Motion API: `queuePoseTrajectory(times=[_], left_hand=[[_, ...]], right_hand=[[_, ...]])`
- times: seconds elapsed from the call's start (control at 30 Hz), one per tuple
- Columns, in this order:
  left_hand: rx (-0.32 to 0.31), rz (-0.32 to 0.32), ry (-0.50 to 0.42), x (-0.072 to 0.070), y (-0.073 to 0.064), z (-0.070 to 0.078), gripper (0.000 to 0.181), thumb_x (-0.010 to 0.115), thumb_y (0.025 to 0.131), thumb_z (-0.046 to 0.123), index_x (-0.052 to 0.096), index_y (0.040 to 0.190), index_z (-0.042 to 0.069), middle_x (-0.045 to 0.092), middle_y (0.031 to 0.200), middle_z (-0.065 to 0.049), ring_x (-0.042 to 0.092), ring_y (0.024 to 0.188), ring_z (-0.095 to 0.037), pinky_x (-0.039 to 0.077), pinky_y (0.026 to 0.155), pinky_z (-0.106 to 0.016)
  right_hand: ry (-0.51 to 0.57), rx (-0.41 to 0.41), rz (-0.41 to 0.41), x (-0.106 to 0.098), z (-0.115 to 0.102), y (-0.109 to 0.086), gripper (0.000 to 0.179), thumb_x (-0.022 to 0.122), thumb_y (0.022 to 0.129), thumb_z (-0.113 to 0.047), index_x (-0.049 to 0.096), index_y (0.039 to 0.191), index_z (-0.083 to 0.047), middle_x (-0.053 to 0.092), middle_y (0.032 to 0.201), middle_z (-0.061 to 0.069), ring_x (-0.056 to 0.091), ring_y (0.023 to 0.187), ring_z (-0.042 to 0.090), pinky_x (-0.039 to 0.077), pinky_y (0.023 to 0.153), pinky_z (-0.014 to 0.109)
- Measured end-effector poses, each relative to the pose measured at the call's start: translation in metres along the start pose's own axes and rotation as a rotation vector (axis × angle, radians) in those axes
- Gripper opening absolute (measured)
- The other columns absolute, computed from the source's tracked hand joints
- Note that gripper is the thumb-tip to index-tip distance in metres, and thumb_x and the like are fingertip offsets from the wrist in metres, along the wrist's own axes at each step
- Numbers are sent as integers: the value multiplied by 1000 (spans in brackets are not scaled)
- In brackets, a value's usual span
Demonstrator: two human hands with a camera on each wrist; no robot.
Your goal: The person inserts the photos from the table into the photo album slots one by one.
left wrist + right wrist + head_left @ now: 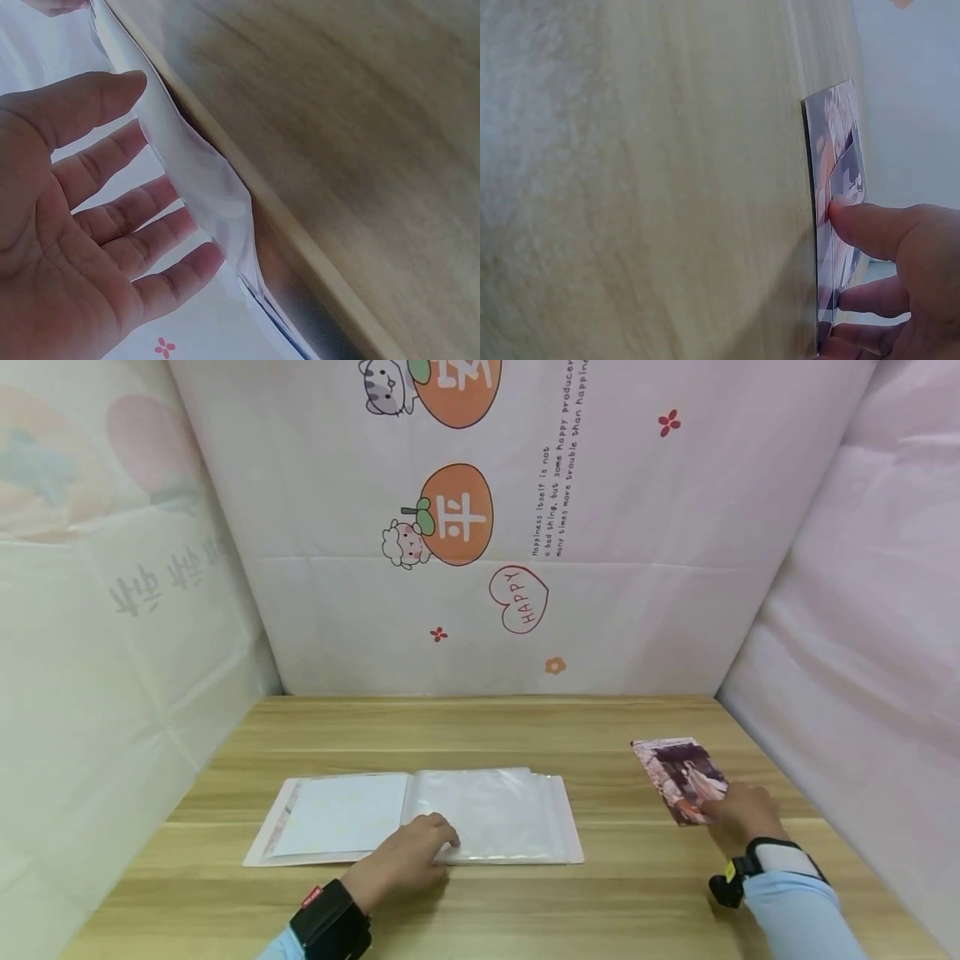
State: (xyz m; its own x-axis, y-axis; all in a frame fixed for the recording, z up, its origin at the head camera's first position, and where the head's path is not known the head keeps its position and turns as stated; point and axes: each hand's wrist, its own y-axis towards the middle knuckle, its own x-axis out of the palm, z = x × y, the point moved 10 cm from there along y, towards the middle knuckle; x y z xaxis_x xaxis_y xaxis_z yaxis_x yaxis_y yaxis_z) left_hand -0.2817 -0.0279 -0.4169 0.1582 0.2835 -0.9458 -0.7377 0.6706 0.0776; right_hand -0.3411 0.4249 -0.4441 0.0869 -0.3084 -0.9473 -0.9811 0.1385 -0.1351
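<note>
An open photo album (572,827) with clear plastic sleeves (487,814) lies left of the table's middle. Its left page shows a plain pale sheet (337,814). My left hand (408,856) rests at the album's near edge by the fold; in the left wrist view its fingers (161,289) are loosely extended against the sleeves and grip nothing. On the right of the table lie a few stacked photos (678,777), the top one showing a figure in pale clothing. My right hand (746,814) pinches the top photo (849,176) at its near right corner, thumb on its face.
The wood-grain table (480,727) is bounded by a printed white cloth (637,610) behind and cloth walls at the left (97,710) and right (870,635). Bare tabletop lies between album and photos.
</note>
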Motion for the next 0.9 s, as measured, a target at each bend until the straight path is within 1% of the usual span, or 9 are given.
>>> queuePoseTrajectory(times=[0.13, 0.3, 0.37, 0.43, 0.57, 0.63, 0.73, 0.83, 0.9], left_hand=[[-6, -10, 4, 3, 1, 0, 29, 73, 75, 11, 65, 103, 7, 58, 106, -6, 54, 100, -23, 47, 84, -34], [0, -12, 20, 3, 1, 2, 30, 73, 76, 12, 65, 104, 8, 57, 108, -7, 54, 101, -24, 48, 82, -34], [9, -9, 29, 2, 0, 3, 29, 73, 77, 12, 64, 104, 7, 57, 108, -6, 54, 101, -24, 48, 81, -34], [11, -8, 37, 2, 0, 3, 30, 73, 77, 12, 64, 105, 7, 57, 107, -6, 54, 101, -24, 48, 80, -34], [7, -6, 42, 1, 0, 3, 31, 73, 77, 11, 63, 105, 8, 56, 109, -7, 53, 102, -24, 49, 80, -36], [6, -5, 39, 1, 0, 3, 31, 73, 76, 10, 63, 105, 8, 56, 110, -7, 53, 102, -24, 48, 80, -36], [12, -1, 39, 1, 0, 3, 32, 73, 76, 10, 63, 105, 8, 56, 109, -6, 53, 101, -24, 49, 79, -35], [17, 1, 43, 1, 0, 4, 32, 74, 75, 10, 63, 105, 8, 56, 109, -6, 53, 101, -23, 49, 79, -35], [18, -1, 43, 1, 0, 4, 32, 74, 76, 10, 63, 105, 8, 56, 108, -6, 53, 100, -23, 49, 79, -35]], right_hand=[[5, 21, -24, 3, 4, 1, 65, 60, 81, -38, 52, 99, 24, 53, 97, 40, 43, 91, 55, 34, 82, 59], [95, 74, -59, 8, 12, 2, 67, 62, 80, -38, 49, 102, 25, 52, 97, 38, 32, 90, 53, 25, 82, 61], [138, 91, -62, 9, 15, 3, 69, 63, 80, -38, 47, 104, 25, 50, 97, 38, 27, 91, 53, 24, 81, 62], [179, 110, -58, 9, 17, 3, 71, 64, 81, -37, 45, 109, 26, 45, 101, 40, 24, 94, 54, 24, 82, 63], [243, 151, -25, 8, 22, 0, 80, 66, 79, -38, 36, 115, 27, 31, 105, 45, 21, 97, 58, 27, 81, 66], [272, 174, -4, 8, 25, -1, 85, 69, 77, -39, 32, 116, 27, 26, 105, 46, 20, 98, 60, 28, 80, 66], [290, 199, 43, 5, 28, -2, 88, 73, 72, -36, 28, 114, 27, 23, 103, 47, 21, 96, 61, 31, 77, 65], [302, 229, 101, 2, 31, -3, 88, 76, 67, -31, 26, 112, 27, 26, 99, 45, 25, 93, 58, 34, 73, 61], [330, 252, 144, -1, 34, -4, 88, 77, 65, -26, 24, 113, 26, 27, 99, 43, 27, 92, 56, 35, 72, 59]])
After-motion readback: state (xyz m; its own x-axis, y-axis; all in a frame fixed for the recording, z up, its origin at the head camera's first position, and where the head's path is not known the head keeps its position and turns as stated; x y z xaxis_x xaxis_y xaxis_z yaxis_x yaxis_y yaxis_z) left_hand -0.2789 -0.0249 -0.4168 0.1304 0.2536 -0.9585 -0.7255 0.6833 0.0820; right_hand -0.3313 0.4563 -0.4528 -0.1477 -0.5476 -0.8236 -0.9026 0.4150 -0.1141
